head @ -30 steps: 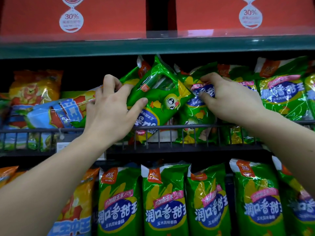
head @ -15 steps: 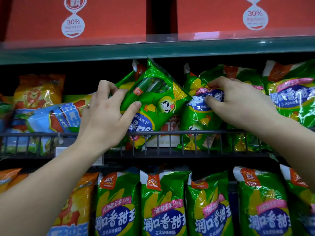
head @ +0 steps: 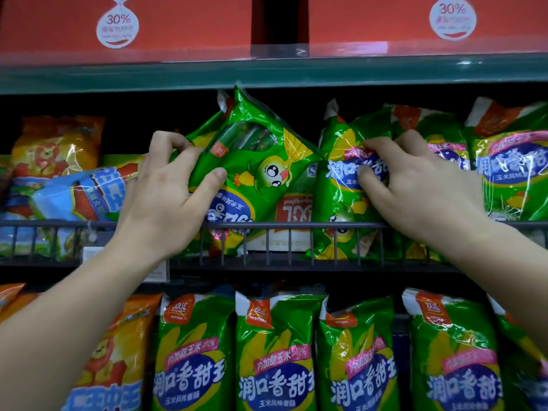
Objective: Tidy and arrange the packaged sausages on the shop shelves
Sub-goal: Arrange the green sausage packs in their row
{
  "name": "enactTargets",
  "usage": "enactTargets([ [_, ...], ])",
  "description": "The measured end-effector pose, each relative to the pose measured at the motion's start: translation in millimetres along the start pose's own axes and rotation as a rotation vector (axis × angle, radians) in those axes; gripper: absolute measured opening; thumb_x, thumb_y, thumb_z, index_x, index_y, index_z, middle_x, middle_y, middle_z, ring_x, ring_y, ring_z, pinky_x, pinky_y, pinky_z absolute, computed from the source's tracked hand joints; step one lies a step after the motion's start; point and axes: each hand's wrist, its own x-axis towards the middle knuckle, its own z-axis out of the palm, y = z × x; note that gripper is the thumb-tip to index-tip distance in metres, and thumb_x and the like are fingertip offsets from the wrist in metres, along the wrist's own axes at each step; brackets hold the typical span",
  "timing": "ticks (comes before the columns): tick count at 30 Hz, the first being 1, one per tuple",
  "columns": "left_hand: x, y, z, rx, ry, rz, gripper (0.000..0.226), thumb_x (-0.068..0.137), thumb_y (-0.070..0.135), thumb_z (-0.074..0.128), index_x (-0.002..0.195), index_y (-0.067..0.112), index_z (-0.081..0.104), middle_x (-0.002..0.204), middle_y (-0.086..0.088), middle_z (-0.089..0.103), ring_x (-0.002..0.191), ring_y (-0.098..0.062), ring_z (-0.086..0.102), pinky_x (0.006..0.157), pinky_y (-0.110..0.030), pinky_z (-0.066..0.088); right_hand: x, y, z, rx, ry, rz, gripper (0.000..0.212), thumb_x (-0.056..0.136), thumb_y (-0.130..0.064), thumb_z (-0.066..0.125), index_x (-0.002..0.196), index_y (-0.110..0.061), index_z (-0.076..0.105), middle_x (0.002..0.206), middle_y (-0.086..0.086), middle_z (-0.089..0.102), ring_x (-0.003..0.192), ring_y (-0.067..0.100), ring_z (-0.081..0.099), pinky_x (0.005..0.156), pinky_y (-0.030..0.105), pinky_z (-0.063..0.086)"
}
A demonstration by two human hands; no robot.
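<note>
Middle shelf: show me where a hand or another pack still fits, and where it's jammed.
Free: the dark gap above the orange pack and blue pack, under the green shelf edge, left of the tilted green pack; a narrower dark slot between that pack's top and the upright green pack. Crowded: the green packs overlapping at right, and the lower row.

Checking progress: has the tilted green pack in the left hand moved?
Yes: the tilted green pack slid left along the wire rail, uncovering the upside-down pack behind.
</note>
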Motion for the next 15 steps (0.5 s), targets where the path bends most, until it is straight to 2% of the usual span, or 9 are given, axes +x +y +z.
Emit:
enactTargets([
  [4, -0.3, -2.8, -0.5, -0.019, -0.013, 0.013, 0.068, 0.089, 0.066, 0.033, 0.13, 0.016, 0.055, 0.12, 0.004, 0.031, 0.113, -0.024, 0.045, 0.091, -0.056, 0.045, -0.1, 1.2, 3.6, 0.001, 0.017, -0.011, 0.047, 0.097, -0.059, 0.034, 0.141, -0.043, 0.039, 0.13, 0.001, 0.045, 0.104, 0.037, 0.058, 0.068, 0.036, 0.037],
  [9, -2.1, -1.7, -1.0, 0.013, -0.012, 0.022, 0.071, 0.089, 0.067, 0.031, 0.133, 0.016, 0.052, 0.122, 0.002, 0.032, 0.112, -0.028, 0.047, 0.088, -0.056, 0.046, -4.0, 1.0, 3.1, -0.003, 0.066, -0.05, 0.05, 0.098, -0.059, 0.033, 0.144, -0.042, 0.038, 0.129, 0.002, 0.049, 0.1, 0.037, 0.06, 0.062, 0.033, 0.035],
  [15, -3.5, 0.2, -2.9, 0.053, -0.036, 0.039, 0.071, 0.09, 0.067, 0.027, 0.135, 0.017, 0.05, 0.123, 0.004, 0.031, 0.113, -0.028, 0.047, 0.09, -0.055, 0.045, -8.2, -0.4, -1.0, 0.088, 0.157, -0.036, 0.046, 0.093, -0.051, 0.05, 0.136, -0.035, 0.054, 0.129, 0.011, 0.044, 0.076, 0.039, 0.059, 0.059, 0.033, 0.033],
])
